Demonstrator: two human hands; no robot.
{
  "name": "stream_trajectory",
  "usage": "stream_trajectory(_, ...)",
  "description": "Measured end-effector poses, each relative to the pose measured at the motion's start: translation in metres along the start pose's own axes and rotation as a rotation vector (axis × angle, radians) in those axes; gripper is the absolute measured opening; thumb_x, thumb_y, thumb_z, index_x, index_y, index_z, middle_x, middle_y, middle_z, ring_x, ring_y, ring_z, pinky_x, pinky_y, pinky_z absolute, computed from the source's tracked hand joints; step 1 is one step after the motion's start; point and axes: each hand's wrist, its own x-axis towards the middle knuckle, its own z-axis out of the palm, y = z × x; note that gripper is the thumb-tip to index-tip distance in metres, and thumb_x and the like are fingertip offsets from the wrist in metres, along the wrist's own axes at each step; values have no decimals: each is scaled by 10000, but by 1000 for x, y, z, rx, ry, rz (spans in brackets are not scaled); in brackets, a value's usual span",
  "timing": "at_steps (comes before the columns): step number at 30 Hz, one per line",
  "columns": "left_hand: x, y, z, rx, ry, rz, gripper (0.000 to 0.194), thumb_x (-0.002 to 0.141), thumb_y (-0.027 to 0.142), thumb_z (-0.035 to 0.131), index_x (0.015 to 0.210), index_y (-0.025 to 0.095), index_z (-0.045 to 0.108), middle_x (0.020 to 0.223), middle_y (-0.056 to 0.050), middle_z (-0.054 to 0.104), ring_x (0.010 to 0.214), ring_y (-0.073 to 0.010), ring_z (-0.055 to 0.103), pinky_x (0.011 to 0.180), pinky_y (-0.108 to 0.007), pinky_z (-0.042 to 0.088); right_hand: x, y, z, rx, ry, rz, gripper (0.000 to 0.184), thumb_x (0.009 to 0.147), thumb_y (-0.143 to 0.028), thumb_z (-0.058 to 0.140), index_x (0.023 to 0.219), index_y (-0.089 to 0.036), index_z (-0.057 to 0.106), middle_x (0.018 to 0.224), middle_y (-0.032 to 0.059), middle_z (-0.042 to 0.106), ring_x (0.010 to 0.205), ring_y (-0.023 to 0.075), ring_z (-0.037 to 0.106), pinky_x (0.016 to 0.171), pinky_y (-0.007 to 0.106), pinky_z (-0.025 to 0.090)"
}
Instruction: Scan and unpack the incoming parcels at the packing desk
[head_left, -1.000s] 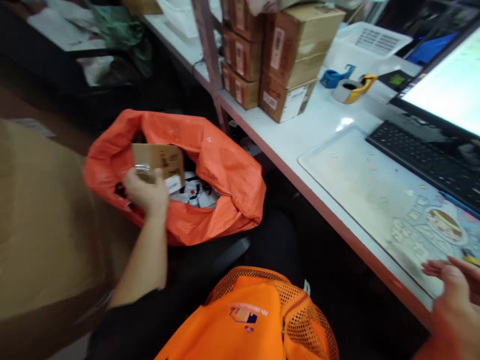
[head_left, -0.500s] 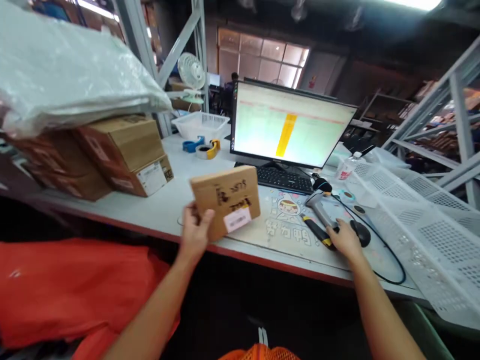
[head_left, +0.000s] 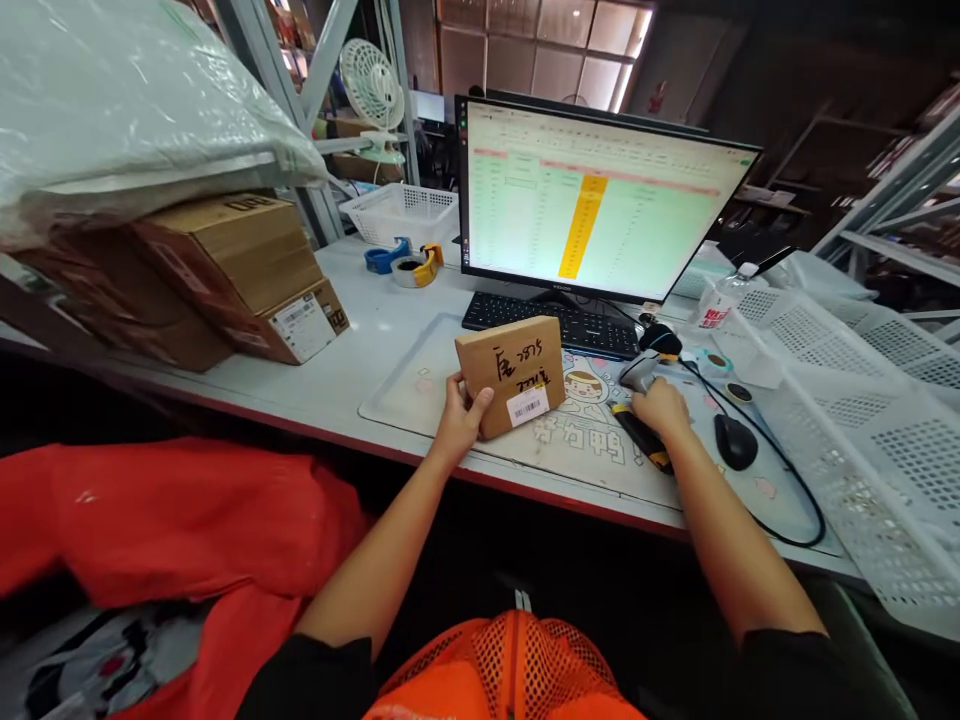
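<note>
My left hand [head_left: 460, 418] grips a small cardboard box [head_left: 495, 400] by its left edge, thumb on the front. Black handwriting and a white barcode label face me, and the box is tilted above the desk mat. My right hand [head_left: 661, 408] is closed round the handle of a grey barcode scanner [head_left: 640, 370]; its head points toward the keyboard and most of the handle is hidden by my fingers. A black and yellow utility knife [head_left: 639, 434] lies on the mat beside that hand. The black mouse [head_left: 736, 442] sits to its right.
A monitor [head_left: 600, 210] stands behind the keyboard [head_left: 551, 322]. White mesh baskets [head_left: 847, 480] line the right side. Larger cartons [head_left: 247, 260] under a plastic-wrapped bundle [head_left: 135, 110] are at left. Tape dispensers [head_left: 416, 268] lie near a white basket [head_left: 405, 210]. A cable [head_left: 787, 470] loops at right.
My left hand has brought the box rightward, nearer the scanner. My right hand has closed round the scanner's handle and moved off the mouse's side. The camera view has shifted.
</note>
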Motion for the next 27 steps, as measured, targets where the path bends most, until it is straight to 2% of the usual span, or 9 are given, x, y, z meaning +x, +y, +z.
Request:
stream_trajectory(3,-2,-1,1,-25,-14,-4,772,799,712,807,1268,255,398,1292,-145,705,1263,-320,674,1096,-515,544,-17,14,-18,107,-49,-92,448,917,-393,595,1235,-89,683,1113,193,755,985,325,718,808,377,537)
stream_trajectory(6,-2,-3,1,-41,-5,-7,756,812,696,806,1274,251,407,1290,-144,706,1235,-314,685,1084,-507,550,-59,34,-43,355,-153,-392,402,894,-515,665,1078,-170,761,959,84,776,831,265,694,707,333,531)
stream_trajectory(9,-2,-4,1,-37,11,2,742,818,682,808,1272,249,411,1243,-132,725,1189,-306,702,1061,-504,562,-107,39,-66,491,-281,-614,400,876,-507,724,1126,-203,798,1043,51,795,905,273,711,776,343,571)
stream_trajectory(11,-2,-4,1,-29,13,14,732,821,676,810,1266,250,414,1226,-126,731,1174,-302,708,1052,-504,567,-132,33,-75,501,-342,-676,368,887,-423,717,1176,-211,798,1099,42,798,954,278,718,834,352,583)
stream_trajectory(14,-3,-4,1,-28,11,10,727,821,672,812,1261,249,417,1231,-127,724,1172,-304,708,1043,-503,573,-149,21,-81,493,-367,-728,340,876,-338,695,1172,-205,796,1071,35,800,932,271,717,850,351,581)
stream_trajectory(17,-5,-3,0,-28,10,-5,752,808,691,816,1261,247,412,1228,-129,717,1178,-313,702,1043,-508,569,-147,16,-78,485,-359,-721,346,887,-373,701,1176,-204,783,1083,41,798,953,277,720,858,358,574)
stream_trajectory(20,-5,-2,0,-22,5,4,791,788,718,821,1264,245,404,1251,-138,706,1187,-317,693,1066,-518,551,-134,21,-68,461,-312,-688,364,906,-455,701,1166,-210,771,1099,43,797,970,278,722,858,359,561)
stream_trajectory(23,-5,-3,0,-11,-5,-3,805,780,728,821,1263,238,403,1273,-151,691,1205,-322,679,1072,-521,539,-106,30,-52,410,-180,-625,406,907,-521,684,1146,-203,764,1040,58,794,924,277,714,814,351,541)
stream_trajectory(27,-4,-6,-1,12,3,-4,792,787,725,811,1263,235,411,1247,-142,688,1190,-315,675,1059,-507,538,-54,42,-22,211,9,-440,474,945,-552,625,1194,-162,726,1023,118,783,890,295,704,744,345,490)
